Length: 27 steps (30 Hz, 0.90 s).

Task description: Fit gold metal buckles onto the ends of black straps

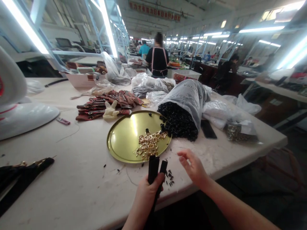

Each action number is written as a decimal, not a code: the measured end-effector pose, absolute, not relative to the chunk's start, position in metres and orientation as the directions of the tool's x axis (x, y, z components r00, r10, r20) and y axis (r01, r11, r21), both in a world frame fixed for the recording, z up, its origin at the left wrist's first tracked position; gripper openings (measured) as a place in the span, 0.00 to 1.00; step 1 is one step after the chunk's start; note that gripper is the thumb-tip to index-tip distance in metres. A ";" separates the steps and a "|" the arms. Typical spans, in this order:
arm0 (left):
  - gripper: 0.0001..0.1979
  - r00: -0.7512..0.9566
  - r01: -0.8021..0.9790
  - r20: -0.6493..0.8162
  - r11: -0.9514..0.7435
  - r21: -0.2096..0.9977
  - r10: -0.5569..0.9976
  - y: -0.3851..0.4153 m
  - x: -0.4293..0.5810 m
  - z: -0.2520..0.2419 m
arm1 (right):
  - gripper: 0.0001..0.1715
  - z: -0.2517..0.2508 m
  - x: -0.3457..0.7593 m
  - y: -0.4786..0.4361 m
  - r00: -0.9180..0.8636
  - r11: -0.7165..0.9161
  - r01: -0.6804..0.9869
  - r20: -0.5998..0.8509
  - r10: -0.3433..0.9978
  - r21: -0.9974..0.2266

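My left hand [151, 188] is wrapped round several black strips [153, 167] that stick up near the table's front edge. To its right, my right hand [192, 164] hovers with fingers bent and slightly apart, nothing visible in it. Small black pieces [170, 179] lie on the table between the hands. Beyond them is a gold oval tray [120, 137] bearing a heap of gold metal buckles [150, 143]. Black rings [179, 121] spill from a grey plastic bag [187, 92] onto the tray's right edge.
A dark phone [208, 129] and clear bags lie right. Behind the tray are red-brown patterned pieces [103, 103] and a pale glove [110, 111]. At left are a white machine base [26, 116], a small pink tool [63, 121] and black material [21, 179]. A person [158, 57] stands farther back.
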<state>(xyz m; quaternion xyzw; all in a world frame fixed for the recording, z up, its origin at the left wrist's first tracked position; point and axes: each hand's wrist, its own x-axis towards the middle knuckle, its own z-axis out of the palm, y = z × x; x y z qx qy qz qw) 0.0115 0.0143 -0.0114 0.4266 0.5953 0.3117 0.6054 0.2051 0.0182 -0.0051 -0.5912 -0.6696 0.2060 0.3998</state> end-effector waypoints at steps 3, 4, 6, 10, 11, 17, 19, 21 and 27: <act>0.23 0.109 0.095 -0.503 0.494 0.864 0.858 0.023 0.014 -0.013 | 0.09 -0.013 0.240 0.065 0.095 0.060 0.887 0.310 0.946 -0.458; 0.24 0.118 0.085 -0.504 0.497 0.864 0.856 0.025 0.016 -0.013 | 0.09 -0.017 0.248 0.080 0.087 0.047 0.911 0.303 0.949 -0.411; 0.24 0.125 0.068 -0.502 0.497 0.865 0.856 0.028 0.019 -0.013 | 0.08 -0.024 0.257 0.104 0.072 0.034 0.936 0.285 0.956 -0.351; 0.23 0.126 0.061 -0.499 0.495 0.867 0.857 0.029 0.022 -0.008 | 0.05 -0.033 0.261 0.119 0.078 0.019 0.934 0.257 0.963 -0.356; 0.23 0.126 0.071 -0.498 0.493 0.867 0.858 0.029 0.021 -0.007 | 0.05 -0.035 0.261 0.117 0.084 0.018 0.927 0.252 0.964 -0.374; 0.20 0.161 0.061 -0.460 0.456 0.888 0.873 0.028 0.019 -0.005 | 0.11 -0.039 0.264 0.096 0.158 -0.019 0.819 0.194 0.968 -0.573; 0.20 0.168 0.040 -0.439 0.438 0.898 0.883 0.026 0.020 -0.004 | 0.13 -0.035 0.261 0.090 0.163 -0.020 0.766 0.164 0.973 -0.643; 0.19 0.165 0.035 -0.423 0.423 0.906 0.891 0.024 0.020 -0.002 | 0.14 -0.026 0.253 0.081 0.143 -0.008 0.705 0.131 0.981 -0.709; 0.17 0.185 0.002 -0.346 0.351 0.936 0.920 0.016 0.015 0.013 | 0.20 0.009 0.211 0.041 -0.060 0.050 0.480 0.023 0.998 -0.876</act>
